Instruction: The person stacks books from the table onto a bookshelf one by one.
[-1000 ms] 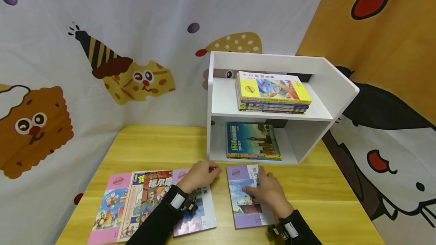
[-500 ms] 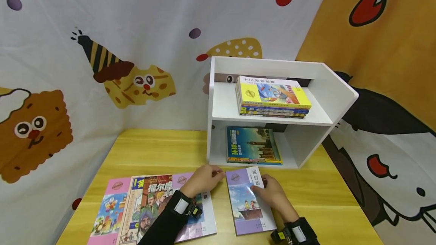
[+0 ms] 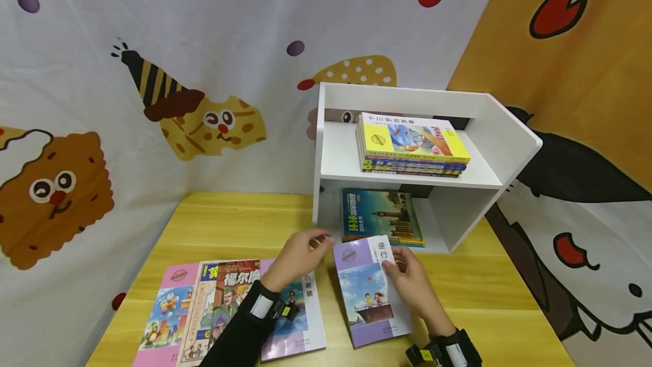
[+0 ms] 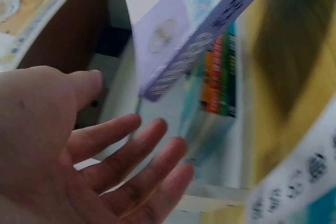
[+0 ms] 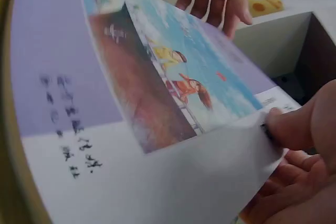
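My right hand [image 3: 414,282] pinches the right edge of a purple-and-white book [image 3: 364,293], thumb on the cover and fingers beneath. In the right wrist view the book [image 5: 173,77] shows its ship picture, and its far end is tilted up off the table. My left hand [image 3: 297,259] hovers just left of the book's top corner, holding nothing. The left wrist view shows the fingers of that hand [image 4: 131,166] loosely spread, apart from the book [image 4: 178,30]. Beneath the left forearm lies another purple book [image 3: 311,327].
A white two-tier shelf [image 3: 501,157] stands at the back. Its upper level bears a stack of books [image 3: 415,140], its lower one a stack with a blue-green cover [image 3: 379,214]. Left on the wooden table [image 3: 239,220] lie a pink book [image 3: 165,316] and overlapping comic-style books [image 3: 236,282].
My right hand has gone from lying on the book to gripping its right edge, and the book's far end has risen. The left hand has lifted slightly, staying empty.
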Motion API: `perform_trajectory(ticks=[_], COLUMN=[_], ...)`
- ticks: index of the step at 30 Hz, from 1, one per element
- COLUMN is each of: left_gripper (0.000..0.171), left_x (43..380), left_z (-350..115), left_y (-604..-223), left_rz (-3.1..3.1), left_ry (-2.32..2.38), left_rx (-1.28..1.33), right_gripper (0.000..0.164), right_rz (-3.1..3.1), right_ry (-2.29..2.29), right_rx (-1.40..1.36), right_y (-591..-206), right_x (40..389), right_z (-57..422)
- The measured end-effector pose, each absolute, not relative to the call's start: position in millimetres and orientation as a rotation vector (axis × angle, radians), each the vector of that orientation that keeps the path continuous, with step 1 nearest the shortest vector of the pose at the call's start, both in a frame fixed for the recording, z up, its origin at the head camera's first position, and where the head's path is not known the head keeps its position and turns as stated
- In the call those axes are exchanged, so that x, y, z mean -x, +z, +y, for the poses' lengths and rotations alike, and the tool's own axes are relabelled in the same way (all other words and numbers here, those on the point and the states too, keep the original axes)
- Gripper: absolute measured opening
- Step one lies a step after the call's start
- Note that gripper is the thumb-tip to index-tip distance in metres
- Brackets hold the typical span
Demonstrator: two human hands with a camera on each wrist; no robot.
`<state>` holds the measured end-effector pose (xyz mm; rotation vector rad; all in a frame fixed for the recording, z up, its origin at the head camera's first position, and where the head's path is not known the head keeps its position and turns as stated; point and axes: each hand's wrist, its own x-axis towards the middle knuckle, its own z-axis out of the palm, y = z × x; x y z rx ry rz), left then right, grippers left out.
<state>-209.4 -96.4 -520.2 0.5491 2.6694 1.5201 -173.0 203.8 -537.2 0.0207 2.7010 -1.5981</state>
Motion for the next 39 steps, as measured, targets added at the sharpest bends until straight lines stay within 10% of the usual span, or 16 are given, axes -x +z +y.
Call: perform_trajectory(ticks=[17,39], left_gripper=[0.044,0.045], left_x=[194,188], left_z=[-93,-93], left_y=[-483,-473], left_rz=[2.284,2.073], left_ry=[1.930,2.357], left_rx=[-0.612,-0.180], right_gripper=[0.032,0.051], right_rz=[2.477,2.219], right_ry=[-2.184,-1.883], right_rx=[0.235,0.437], right_y=[-479,-506], right_x=[164,178], right_z=[165,159])
